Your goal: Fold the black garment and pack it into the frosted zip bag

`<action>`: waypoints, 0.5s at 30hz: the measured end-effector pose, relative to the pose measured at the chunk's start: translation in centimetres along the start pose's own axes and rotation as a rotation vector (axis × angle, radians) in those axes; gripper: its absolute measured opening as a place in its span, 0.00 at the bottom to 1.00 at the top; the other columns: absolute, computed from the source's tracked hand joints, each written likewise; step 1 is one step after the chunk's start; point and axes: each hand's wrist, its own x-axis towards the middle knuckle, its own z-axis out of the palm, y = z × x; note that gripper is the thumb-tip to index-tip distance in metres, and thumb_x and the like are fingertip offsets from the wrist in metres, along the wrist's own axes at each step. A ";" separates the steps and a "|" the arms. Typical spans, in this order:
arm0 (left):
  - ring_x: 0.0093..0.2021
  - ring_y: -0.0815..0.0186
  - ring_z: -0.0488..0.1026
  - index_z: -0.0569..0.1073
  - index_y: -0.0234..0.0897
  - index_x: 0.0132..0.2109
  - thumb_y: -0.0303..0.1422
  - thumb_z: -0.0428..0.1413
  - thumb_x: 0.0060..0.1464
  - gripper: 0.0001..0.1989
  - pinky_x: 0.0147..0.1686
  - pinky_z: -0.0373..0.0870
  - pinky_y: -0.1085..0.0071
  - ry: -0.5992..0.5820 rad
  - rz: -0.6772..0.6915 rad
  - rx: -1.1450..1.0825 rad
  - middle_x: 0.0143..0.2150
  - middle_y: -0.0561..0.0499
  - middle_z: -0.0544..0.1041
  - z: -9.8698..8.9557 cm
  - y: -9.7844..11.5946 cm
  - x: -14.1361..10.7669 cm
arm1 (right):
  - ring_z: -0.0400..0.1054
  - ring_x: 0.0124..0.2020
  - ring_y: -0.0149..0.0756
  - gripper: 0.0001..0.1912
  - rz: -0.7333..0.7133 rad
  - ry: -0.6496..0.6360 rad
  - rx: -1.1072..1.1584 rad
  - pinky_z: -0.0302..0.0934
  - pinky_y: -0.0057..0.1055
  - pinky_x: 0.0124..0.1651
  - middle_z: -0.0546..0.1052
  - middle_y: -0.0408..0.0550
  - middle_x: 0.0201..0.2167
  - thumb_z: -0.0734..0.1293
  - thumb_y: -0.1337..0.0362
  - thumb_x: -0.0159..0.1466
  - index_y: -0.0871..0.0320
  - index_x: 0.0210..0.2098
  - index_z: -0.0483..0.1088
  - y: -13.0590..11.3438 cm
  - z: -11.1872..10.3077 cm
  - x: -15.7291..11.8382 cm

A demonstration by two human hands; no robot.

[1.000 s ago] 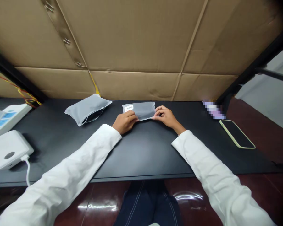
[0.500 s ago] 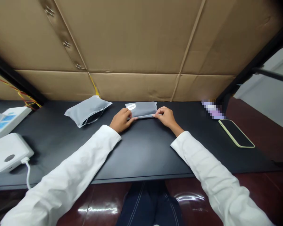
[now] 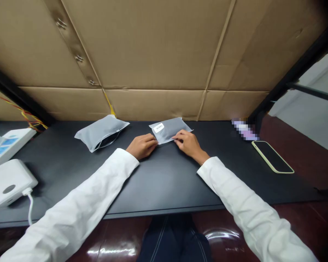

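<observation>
Grey frosted plastic pouch (image 3: 168, 130) between hands, long axis slanting sideways; left hand (image 3: 141, 146) and right hand (image 3: 189, 142) half-closed, pinching its near edge

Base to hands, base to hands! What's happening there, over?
Left hand, right hand on frosted grey pouch, white label up. Second grey pouch lies apart, leftward. Over.

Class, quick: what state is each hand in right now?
Left hand: closed, holding the gray bag.
Right hand: closed, holding the same bag.
</observation>
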 end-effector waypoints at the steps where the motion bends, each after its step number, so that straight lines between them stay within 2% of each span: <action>1: 0.37 0.65 0.75 0.76 0.39 0.40 0.32 0.49 0.65 0.11 0.36 0.70 0.70 -0.004 0.009 0.003 0.37 0.47 0.78 0.0 0.3 0.1 | 0.69 0.38 0.39 0.08 -0.047 -0.037 -0.015 0.63 0.37 0.44 0.78 0.48 0.37 0.68 0.69 0.63 0.53 0.39 0.79 -0.9 0.3 -0.1; 4: 0.34 0.66 0.73 0.76 0.39 0.38 0.32 0.48 0.64 0.12 0.33 0.69 0.69 -0.017 0.048 0.027 0.35 0.47 0.77 0.1 1.1 0.4 | 0.68 0.37 0.40 0.05 -0.178 -0.102 -0.070 0.60 0.38 0.42 0.77 0.50 0.35 0.69 0.65 0.63 0.55 0.38 0.79 -3.1 1.0 -0.3; 6: 0.32 0.66 0.72 0.75 0.38 0.36 0.31 0.48 0.64 0.13 0.31 0.68 0.69 -0.033 0.087 0.049 0.33 0.47 0.76 0.1 1.6 0.6 | 0.67 0.36 0.40 0.04 -0.206 -0.114 -0.084 0.59 0.38 0.41 0.77 0.50 0.35 0.69 0.65 0.63 0.56 0.37 0.78 -3.9 1.2 -0.4; 11: 0.31 0.66 0.70 0.72 0.38 0.34 0.27 0.47 0.64 0.12 0.29 0.64 0.67 -0.022 0.198 0.101 0.31 0.49 0.74 0.1 2.6 1.0 | 0.66 0.35 0.38 0.04 -0.260 -0.115 -0.112 0.56 0.36 0.39 0.76 0.48 0.34 0.68 0.66 0.64 0.55 0.34 0.76 -3.8 1.0 -0.5; 15: 0.29 0.66 0.68 0.70 0.38 0.33 0.26 0.47 0.63 0.10 0.28 0.60 0.66 -0.001 0.207 0.073 0.30 0.49 0.72 0.1 3.3 1.2 | 0.65 0.35 0.38 0.06 -0.358 -0.092 -0.178 0.54 0.37 0.38 0.76 0.49 0.32 0.67 0.67 0.64 0.56 0.30 0.74 -3.7 0.9 -0.5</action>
